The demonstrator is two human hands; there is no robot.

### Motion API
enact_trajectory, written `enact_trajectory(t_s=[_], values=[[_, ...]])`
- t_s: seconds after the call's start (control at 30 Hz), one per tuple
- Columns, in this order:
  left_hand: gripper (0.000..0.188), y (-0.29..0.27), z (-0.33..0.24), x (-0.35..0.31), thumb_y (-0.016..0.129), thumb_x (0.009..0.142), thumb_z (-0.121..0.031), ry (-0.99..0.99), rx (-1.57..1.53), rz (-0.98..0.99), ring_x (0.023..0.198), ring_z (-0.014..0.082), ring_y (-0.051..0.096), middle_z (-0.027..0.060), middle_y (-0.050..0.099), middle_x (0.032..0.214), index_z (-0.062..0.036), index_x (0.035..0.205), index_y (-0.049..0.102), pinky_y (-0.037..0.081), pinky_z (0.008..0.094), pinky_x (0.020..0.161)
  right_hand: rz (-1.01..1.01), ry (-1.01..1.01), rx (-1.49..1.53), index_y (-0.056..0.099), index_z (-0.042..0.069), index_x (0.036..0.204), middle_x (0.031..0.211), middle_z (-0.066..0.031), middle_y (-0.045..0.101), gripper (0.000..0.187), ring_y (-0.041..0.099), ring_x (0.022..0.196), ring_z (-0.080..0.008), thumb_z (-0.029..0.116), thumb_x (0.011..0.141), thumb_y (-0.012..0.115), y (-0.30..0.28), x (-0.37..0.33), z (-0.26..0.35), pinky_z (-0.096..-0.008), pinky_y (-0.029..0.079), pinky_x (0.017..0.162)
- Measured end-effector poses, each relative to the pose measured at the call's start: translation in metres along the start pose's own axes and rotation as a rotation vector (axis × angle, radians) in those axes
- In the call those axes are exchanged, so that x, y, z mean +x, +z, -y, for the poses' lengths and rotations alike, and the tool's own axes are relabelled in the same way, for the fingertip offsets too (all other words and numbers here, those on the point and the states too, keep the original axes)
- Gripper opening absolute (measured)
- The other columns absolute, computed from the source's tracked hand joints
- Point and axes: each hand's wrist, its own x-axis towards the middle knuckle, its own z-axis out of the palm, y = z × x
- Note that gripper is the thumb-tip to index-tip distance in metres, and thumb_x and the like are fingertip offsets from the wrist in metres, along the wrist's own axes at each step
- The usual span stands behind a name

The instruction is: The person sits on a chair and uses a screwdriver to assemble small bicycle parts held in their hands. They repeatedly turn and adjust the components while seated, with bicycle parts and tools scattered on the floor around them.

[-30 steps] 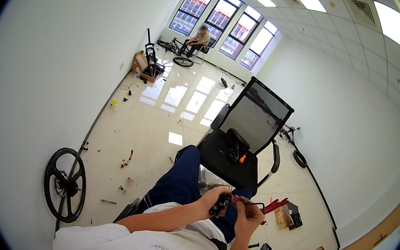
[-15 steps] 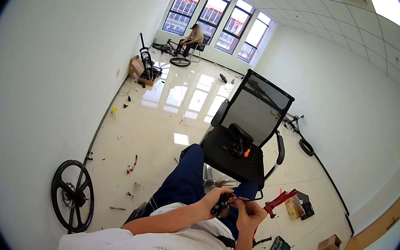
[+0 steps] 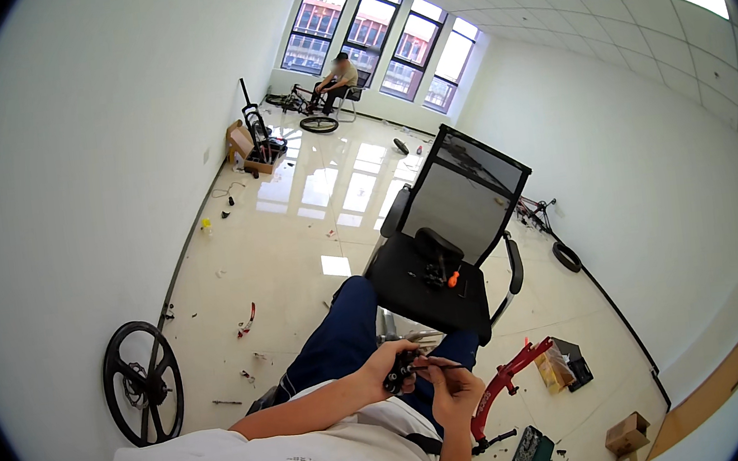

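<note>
My left hand (image 3: 383,365) is closed round a small black bicycle part (image 3: 397,377) with light round spots on it; its exact kind I cannot make out. A thin dark hex key (image 3: 444,367) is pinched in the fingers of my right hand (image 3: 457,392), with its inner end reaching toward the black part. Whether its tip sits in a bolt is too small to see. Both hands meet above my lap. Beyond them stands a black office chair (image 3: 426,292), with an orange-handled tool (image 3: 454,279) and black pieces lying on its seat.
A red bicycle frame (image 3: 500,386) stands to my right, near a green tool case (image 3: 534,452) and a cardboard box (image 3: 627,434). At left a black spoked wheel (image 3: 143,384) leans on the wall. Small parts litter the floor. Another person (image 3: 339,79) sits by the windows.
My view has shifted slightly, showing more of the red frame. The hands keep their grip on the black part and the hex key, whose bent end no longer shows plainly.
</note>
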Motion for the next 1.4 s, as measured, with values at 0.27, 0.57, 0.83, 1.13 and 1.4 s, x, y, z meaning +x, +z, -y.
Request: enact_trajectory(t_s=[0.27,0.57,0.83,1.13,1.4], values=[[0.028,-0.003,0.001,0.005,0.054,0.089,-0.028,-0.112,-0.071,0.034,0.047,0.017,0.045,0.0025,0.053,0.06,-0.0082,0.07,0.054,0.034,0.029,0.045,0.101,-0.062,-0.002,0.062,-0.013,0.092,0.096,-0.0189,0.068,0.01,0.067,0.09,-0.0231,-0.012,0.087,0.054,-0.006,0.0,0.002,-0.0326,0.055,0.081],[0.026,0.002,-0.002,0.001,0.052,0.09,-0.028,-0.013,-0.032,-0.014,0.047,0.018,0.047,0.0021,0.052,0.061,-0.0065,0.076,0.054,0.034,0.0311,0.046,0.034,0.01,-0.138,0.067,-0.008,0.091,0.091,-0.014,0.071,0.01,0.068,0.081,-0.0148,-0.006,0.085,0.061,-0.006,0.003,0.007,-0.0238,0.052,0.071],[0.024,0.004,-0.004,-0.003,0.052,0.09,-0.027,0.15,0.076,-0.111,0.045,0.0199,0.05,0.0055,0.055,0.063,-0.0039,0.088,0.057,0.042,0.0312,0.046,0.003,0.141,-0.441,0.067,-0.008,0.085,0.077,-0.0128,0.069,0.007,0.068,0.072,-0.0156,-0.001,0.081,0.067,-0.006,0.005,0.018,-0.0255,0.054,0.067],[0.023,-0.004,-0.001,0.001,0.052,0.091,-0.026,0.156,0.06,-0.087,0.05,0.0189,0.055,0.0063,0.057,0.065,-0.004,0.088,0.057,0.043,0.0301,0.046,0.101,0.07,-0.208,0.065,-0.007,0.093,0.088,-0.0104,0.069,0.01,0.068,0.081,-0.0182,-0.005,0.084,0.062,-0.008,0.005,0.006,-0.0258,0.054,0.074],[0.021,-0.004,0.008,0.002,0.053,0.09,-0.026,0.162,0.082,-0.11,0.055,0.017,0.056,0.0047,0.057,0.068,-0.0055,0.086,0.057,0.041,0.0291,0.045,-0.116,0.122,-0.053,0.065,-0.007,0.089,0.078,-0.0095,0.069,0.008,0.067,0.071,-0.0137,-0.003,0.082,0.067,0.009,-0.001,0.003,-0.0243,0.053,0.068]])
